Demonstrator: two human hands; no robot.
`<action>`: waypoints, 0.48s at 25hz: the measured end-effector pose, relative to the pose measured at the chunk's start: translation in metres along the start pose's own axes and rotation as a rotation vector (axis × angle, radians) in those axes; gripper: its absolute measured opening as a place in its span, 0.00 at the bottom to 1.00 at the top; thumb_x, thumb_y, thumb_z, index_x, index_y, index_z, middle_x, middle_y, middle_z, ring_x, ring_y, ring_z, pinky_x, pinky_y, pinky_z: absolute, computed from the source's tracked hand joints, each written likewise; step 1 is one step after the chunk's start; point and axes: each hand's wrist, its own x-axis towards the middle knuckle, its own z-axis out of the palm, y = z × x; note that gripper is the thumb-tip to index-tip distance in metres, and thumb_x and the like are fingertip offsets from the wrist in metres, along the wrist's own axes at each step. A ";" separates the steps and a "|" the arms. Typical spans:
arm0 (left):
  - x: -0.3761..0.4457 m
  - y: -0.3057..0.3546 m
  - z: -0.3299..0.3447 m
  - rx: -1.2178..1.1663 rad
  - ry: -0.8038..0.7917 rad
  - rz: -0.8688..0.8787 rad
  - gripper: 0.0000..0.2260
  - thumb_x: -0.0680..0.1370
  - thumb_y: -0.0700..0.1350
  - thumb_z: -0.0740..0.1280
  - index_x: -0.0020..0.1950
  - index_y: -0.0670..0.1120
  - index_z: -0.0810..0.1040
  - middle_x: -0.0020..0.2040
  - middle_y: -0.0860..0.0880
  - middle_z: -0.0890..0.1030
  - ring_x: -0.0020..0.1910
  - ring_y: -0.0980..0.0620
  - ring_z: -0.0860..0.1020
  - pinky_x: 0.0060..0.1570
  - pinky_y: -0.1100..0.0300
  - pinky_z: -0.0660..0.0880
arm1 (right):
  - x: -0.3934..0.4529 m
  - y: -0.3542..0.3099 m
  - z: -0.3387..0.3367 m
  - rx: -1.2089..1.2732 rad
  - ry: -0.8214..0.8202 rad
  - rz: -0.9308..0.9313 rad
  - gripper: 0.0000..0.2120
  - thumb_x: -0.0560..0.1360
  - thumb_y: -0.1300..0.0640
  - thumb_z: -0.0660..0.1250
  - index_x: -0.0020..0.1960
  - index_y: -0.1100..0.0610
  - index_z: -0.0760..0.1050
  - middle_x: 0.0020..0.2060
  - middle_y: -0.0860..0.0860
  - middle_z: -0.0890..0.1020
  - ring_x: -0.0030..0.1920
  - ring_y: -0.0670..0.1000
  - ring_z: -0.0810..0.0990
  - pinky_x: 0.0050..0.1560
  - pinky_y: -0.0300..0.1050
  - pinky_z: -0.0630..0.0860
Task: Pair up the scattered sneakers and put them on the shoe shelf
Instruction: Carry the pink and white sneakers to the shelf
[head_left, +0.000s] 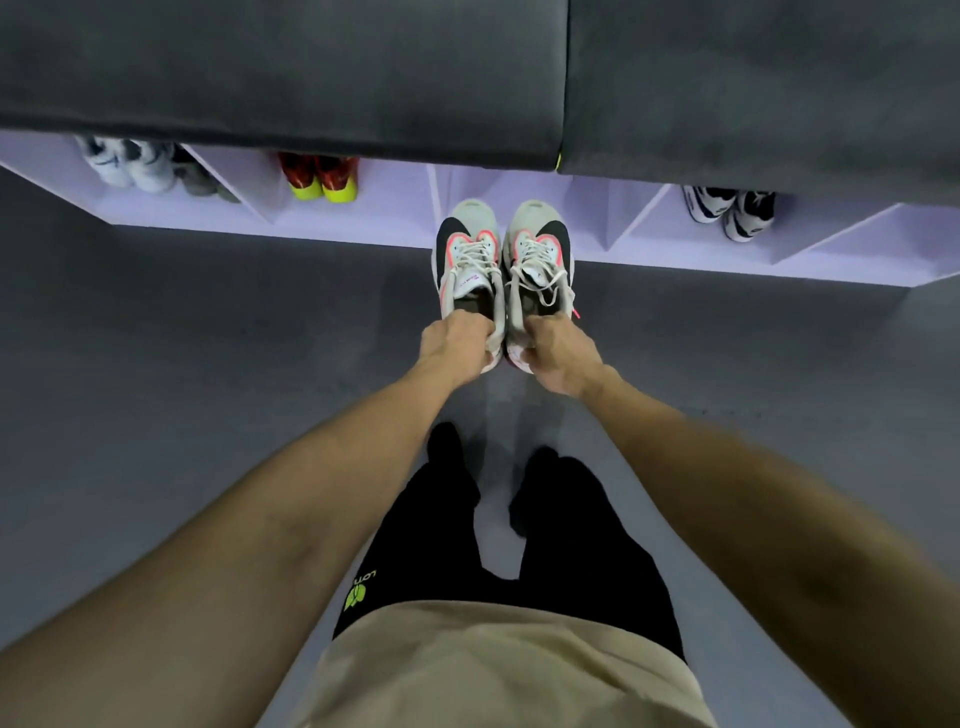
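I hold a matching pair of grey sneakers with black swooshes and pink trim, side by side, toes pointing at the shelf. My left hand grips the heel of the left sneaker. My right hand grips the heel of the right sneaker. Their toes reach over the front edge of the pale lilac shoe shelf, in front of a middle compartment. Both shoes hang above the floor.
Other compartments hold a white pair, a red and yellow pair and a white and navy pair. A dark grey cushioned bench top covers the shelf. Grey floor lies all around my legs.
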 end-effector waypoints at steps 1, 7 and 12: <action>0.019 -0.008 0.008 0.000 0.008 -0.002 0.06 0.76 0.47 0.68 0.51 0.48 0.81 0.49 0.45 0.81 0.50 0.40 0.80 0.41 0.56 0.69 | 0.019 0.005 0.009 -0.003 0.005 -0.001 0.08 0.75 0.59 0.62 0.50 0.64 0.74 0.50 0.60 0.79 0.52 0.63 0.77 0.40 0.48 0.69; 0.130 -0.045 0.061 -0.012 0.056 -0.030 0.04 0.75 0.45 0.69 0.48 0.49 0.80 0.49 0.45 0.81 0.50 0.41 0.80 0.42 0.56 0.69 | 0.133 0.048 0.069 -0.025 0.030 -0.043 0.07 0.75 0.61 0.62 0.50 0.63 0.73 0.51 0.61 0.79 0.52 0.63 0.76 0.41 0.48 0.68; 0.240 -0.074 0.119 -0.023 0.099 -0.033 0.04 0.75 0.42 0.68 0.47 0.49 0.80 0.47 0.46 0.80 0.49 0.41 0.81 0.43 0.55 0.72 | 0.235 0.098 0.125 -0.079 0.094 -0.067 0.08 0.76 0.59 0.62 0.51 0.63 0.73 0.53 0.61 0.78 0.52 0.64 0.78 0.41 0.49 0.68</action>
